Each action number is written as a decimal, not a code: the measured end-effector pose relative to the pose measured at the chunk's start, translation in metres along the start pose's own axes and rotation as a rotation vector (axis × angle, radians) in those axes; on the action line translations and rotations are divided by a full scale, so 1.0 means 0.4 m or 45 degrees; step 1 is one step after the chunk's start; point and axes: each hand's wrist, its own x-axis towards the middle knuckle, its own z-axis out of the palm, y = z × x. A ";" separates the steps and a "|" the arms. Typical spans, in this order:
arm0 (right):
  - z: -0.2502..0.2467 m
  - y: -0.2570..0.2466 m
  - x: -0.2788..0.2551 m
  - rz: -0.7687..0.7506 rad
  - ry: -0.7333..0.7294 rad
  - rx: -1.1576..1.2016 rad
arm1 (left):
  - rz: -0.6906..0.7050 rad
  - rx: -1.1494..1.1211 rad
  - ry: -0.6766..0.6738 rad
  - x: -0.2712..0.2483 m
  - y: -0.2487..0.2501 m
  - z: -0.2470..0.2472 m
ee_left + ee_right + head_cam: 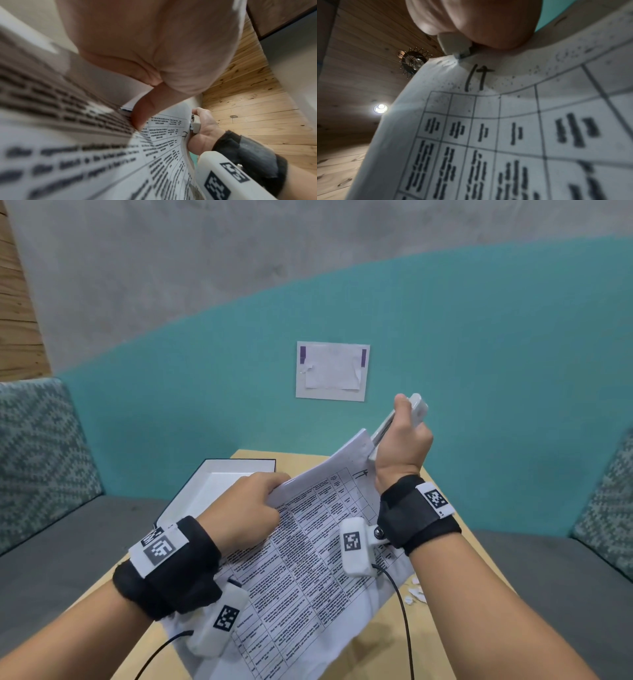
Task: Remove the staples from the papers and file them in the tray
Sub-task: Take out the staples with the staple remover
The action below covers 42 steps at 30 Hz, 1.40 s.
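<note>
A rough grey plaster wall with a teal painted lower band backs a grey upholstered bench with patterned woven cushions. A pale wooden table stands in front; overhead, seen from the wrist views, runs a knotty pine plank ceiling. On the table's far left sits an open white rectangular tray. The stapled white papers printed with a black table grid are raised above the table, curling. The left hand pinches their left edge. The right hand is wrapped round a smooth off-white plastic staple remover, its tip at the papers' top corner. Small white paper scraps lie on the table to the right.
</note>
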 end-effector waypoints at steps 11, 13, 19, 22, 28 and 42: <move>-0.005 0.012 -0.003 0.061 -0.179 0.013 | -0.074 -0.003 -0.017 0.001 -0.009 -0.006; -0.006 0.017 0.009 0.213 -0.239 0.051 | -0.097 0.009 -0.013 0.006 -0.017 -0.012; -0.030 0.054 0.066 0.439 -0.186 0.034 | -0.262 0.032 -0.031 0.016 -0.077 -0.026; -0.051 0.119 0.092 0.494 -0.278 -0.135 | -0.317 0.039 -0.036 0.019 -0.116 -0.032; -0.099 0.318 0.127 0.541 -0.392 -0.797 | -0.349 0.073 -0.038 0.043 -0.173 -0.024; -0.134 0.611 0.224 0.815 -0.393 -1.112 | -0.395 0.071 -0.014 0.119 -0.223 0.000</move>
